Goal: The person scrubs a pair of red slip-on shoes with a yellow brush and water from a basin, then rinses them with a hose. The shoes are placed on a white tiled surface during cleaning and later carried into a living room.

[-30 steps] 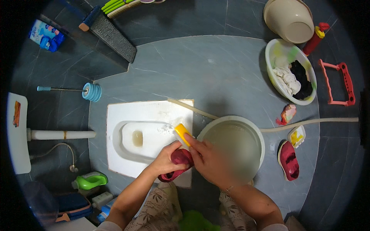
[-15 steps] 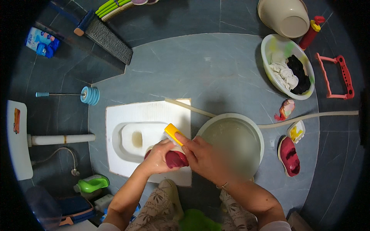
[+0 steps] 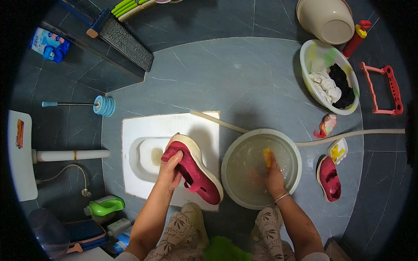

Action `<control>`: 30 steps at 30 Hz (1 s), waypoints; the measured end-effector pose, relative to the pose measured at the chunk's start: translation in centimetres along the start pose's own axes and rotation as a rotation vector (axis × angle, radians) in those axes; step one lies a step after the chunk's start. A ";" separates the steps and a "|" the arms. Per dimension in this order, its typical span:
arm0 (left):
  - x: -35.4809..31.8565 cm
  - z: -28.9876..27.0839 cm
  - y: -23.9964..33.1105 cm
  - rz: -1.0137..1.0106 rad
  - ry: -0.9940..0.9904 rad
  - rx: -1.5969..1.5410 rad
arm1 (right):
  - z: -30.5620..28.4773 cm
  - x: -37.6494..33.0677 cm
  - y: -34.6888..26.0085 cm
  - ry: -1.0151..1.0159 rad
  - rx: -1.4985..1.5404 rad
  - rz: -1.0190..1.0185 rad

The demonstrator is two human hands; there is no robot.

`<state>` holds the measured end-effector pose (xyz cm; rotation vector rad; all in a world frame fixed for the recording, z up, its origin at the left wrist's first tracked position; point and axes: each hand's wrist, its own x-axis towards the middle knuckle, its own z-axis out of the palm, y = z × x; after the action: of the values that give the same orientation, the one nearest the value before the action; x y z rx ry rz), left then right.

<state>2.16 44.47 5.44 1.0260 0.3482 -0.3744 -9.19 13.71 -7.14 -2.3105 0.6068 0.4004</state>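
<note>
A dark red shoe (image 3: pixel 201 178) with a white sole is in my left hand (image 3: pixel 170 169), held tilted over the squat toilet (image 3: pixel 204 124). My fingers close round its heel end. To the right, my right hand (image 3: pixel 274 176) is down in the round basin (image 3: pixel 224 169) of cloudy water, gripping a yellow scrubbing brush (image 3: pixel 266 155). The brush's bristles are hidden, and water covers part of the hand. A matching red shoe (image 3: pixel 329 179) lies on the floor right of the basin.
A pale hose (image 3: pixel 344 135) runs across the floor behind the basin. Farther back stands a tub (image 3: pixel 307 80) holding white and black cloth. A small white dish (image 3: pixel 342 150) with yellow pieces lies near the second shoe. At lower left is a green bottle (image 3: pixel 106 205).
My right hand has taken the brush off the shoe and moved right, down into the basin's water. My left hand has turned the shoe, so its side and sole edge now show.
</note>
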 end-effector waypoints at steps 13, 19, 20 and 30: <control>0.4 0.2 -2.5 -0.096 0.164 0.126 | -3.0 -3.1 -18.8 -0.191 0.534 -0.600; 2.4 2.6 3.8 0.034 0.257 -0.005 | -1.1 -7.1 -9.9 -0.078 0.232 -0.612; 2.4 1.9 4.0 0.036 0.215 -0.061 | -1.4 -6.9 -8.6 -0.037 0.230 -0.556; 0.1 5.3 -6.6 -0.239 -0.024 -0.264 | -7.7 -4.6 -7.6 -0.282 1.046 0.111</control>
<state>-0.24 36.71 2.91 0.7227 0.4872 -0.5404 -8.19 14.66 4.57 -1.2056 0.6024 0.3349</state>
